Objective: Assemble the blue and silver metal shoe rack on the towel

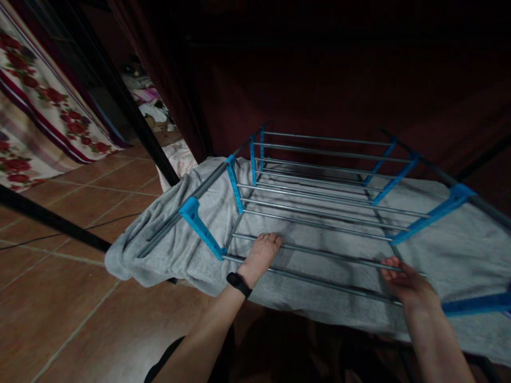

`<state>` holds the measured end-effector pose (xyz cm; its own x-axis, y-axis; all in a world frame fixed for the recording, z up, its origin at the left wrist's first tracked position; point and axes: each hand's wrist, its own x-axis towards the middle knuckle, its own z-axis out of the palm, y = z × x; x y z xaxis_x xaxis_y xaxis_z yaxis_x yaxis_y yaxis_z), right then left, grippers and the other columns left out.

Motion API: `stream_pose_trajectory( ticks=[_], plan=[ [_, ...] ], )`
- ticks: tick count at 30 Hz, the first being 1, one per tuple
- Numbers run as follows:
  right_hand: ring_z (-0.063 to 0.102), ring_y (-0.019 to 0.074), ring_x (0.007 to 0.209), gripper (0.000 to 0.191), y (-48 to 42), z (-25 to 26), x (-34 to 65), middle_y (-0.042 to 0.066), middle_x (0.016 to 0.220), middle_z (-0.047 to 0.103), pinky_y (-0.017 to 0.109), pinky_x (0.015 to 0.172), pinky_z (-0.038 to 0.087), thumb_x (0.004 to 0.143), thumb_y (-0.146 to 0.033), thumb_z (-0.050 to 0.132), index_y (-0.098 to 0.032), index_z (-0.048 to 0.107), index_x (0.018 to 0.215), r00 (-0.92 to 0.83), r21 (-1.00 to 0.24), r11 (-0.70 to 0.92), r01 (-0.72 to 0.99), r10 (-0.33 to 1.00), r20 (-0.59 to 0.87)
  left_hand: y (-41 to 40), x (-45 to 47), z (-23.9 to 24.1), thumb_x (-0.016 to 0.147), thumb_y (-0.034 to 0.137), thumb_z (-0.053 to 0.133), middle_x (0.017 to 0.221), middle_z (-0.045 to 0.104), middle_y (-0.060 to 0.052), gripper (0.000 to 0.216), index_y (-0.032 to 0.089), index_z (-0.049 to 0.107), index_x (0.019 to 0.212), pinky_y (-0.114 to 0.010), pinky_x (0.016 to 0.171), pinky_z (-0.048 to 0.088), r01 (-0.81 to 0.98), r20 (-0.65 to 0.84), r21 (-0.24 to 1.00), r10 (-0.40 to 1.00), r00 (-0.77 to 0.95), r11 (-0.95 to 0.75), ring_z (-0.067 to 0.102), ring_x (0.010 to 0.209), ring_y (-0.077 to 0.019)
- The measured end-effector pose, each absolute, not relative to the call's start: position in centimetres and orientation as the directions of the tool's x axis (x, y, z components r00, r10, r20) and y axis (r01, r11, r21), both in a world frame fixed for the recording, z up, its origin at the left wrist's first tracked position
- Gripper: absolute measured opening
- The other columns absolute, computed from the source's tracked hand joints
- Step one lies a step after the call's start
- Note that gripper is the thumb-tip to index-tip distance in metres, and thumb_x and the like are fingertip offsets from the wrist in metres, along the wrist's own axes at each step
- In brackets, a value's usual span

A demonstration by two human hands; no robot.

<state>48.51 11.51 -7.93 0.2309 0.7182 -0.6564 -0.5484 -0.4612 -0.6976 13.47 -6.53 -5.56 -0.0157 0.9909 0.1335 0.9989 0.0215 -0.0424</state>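
1. At the far left hangs a floral cloth (pixel 40 106), white with red roses; below it lies the tiled floor (pixel 59 298), reddish brown, crossed by a black bar (pixel 48 221) that runs slanting toward the rack
2. The grey towel (pixel 167 239) lies spread on a lower level of the drying rack (pixel 319 159); its left end spills over the rack's side and hangs in folds above the floor
3. A blue bracket (pixel 199 226) stands at the near left corner of the rack, tilted, joining the grey side tube to the thin metal rods
4. The left hand (pixel 261 255), with a black wristband (pixel 238 284) at the wrist, rests palm down across the front rod (pixel 319 282); its fingers stretch forward and their tips lie at the second rod (pixel 327 254); the grip is loose and unclosed, holding nothing
5. The rods run side by side across the middle, with the towel showing between them underneath; further tiers of rods and blue brackets rise behind
6. The right hand (pixel 405 279) is at the right end of the second rod; its fingers curl over that rod and the thumb comes in from below, so the grip is closed on it
7. On the right the towel lies flat and wide under another blue arm (pixel 435 213); behind everything is a dark red backdrop (pixel 339 80)
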Motion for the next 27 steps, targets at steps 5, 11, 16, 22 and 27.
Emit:
stream_pose_trajectory(
  ticks=[5,11,16,22,27],
  plan=[
    [0.062,0.0065,0.074,0.028,11.5,-7.7,48.6,0.0,0.084,0.059,0.02,0.073,0.056,0.079,0.002,0.039,-0.018,0.058,0.078,0.221,-0.677,-0.466,-0.57,0.706,-0.673,-6.5,13.4,-5.8,0.092,0.007,0.041,0.106,0.061,-0.009,0.028,0.019,0.055,0.113,-0.035,0.089,0.044,0.999,0.146,-0.034,0.989,-0.001,0.006,0.06,0.096,-0.0199],
    [0.064,0.0114,0.085,0.031,11.4,-7.3,48.9,0.005,0.096,0.062,0.028,0.08,0.058,0.073,0.001,0.036,-0.018,0.059,0.082,0.17,-0.665,-0.503,-0.552,0.713,-0.68,-6.5,13.4,-6.3,0.092,0.006,0.04,0.106,0.061,-0.008,0.032,0.019,0.053,0.117,-0.035,0.092,0.044,0.999,0.172,-0.032,0.985,0.008,-0.003,0.06,0.097,-0.0194],
    [0.064,0.0094,0.082,0.037,11.3,-7.0,48.5,0.004,0.103,0.063,0.027,0.085,0.055,0.073,0.005,0.03,-0.019,0.058,0.08,0.174,-0.691,-0.512,-0.51,0.725,-0.666,-6.3,13.5,-6.5,0.092,0.006,0.04,0.106,0.062,-0.009,0.03,0.017,0.053,0.116,-0.035,0.092,0.044,0.999,0.155,-0.046,0.988,0.001,0.006,0.06,0.098,-0.0196],
    [0.063,0.0058,0.072,0.044,11.2,-6.7,48.1,-0.001,0.088,0.061,0.018,0.073,0.055,0.074,0.008,0.026,-0.021,0.058,0.077,0.23,-0.704,-0.486,-0.517,0.714,-0.661,-6.4,13.8,-5.8,0.092,0.005,0.038,0.109,0.061,-0.009,0.035,0.018,0.052,0.122,-0.036,0.093,0.043,0.998,0.144,-0.059,0.989,0.023,-0.015,0.06,0.099,-0.0195],
    [0.06,0.0064,0.06,0.033,11.7,-7.4,48.9,-0.002,0.077,0.054,0.017,0.059,0.055,0.081,0.002,0.033,-0.02,0.056,0.073,0.24,-0.704,-0.498,-0.506,0.703,-0.67,-6.7,14.0,-5.2,0.092,0.007,0.04,0.111,0.06,-0.007,0.035,0.019,0.051,0.122,-0.036,0.093,0.043,0.997,0.154,-0.068,0.986,0.059,-0.049,0.059,0.1,-0.0196]
  ],
)
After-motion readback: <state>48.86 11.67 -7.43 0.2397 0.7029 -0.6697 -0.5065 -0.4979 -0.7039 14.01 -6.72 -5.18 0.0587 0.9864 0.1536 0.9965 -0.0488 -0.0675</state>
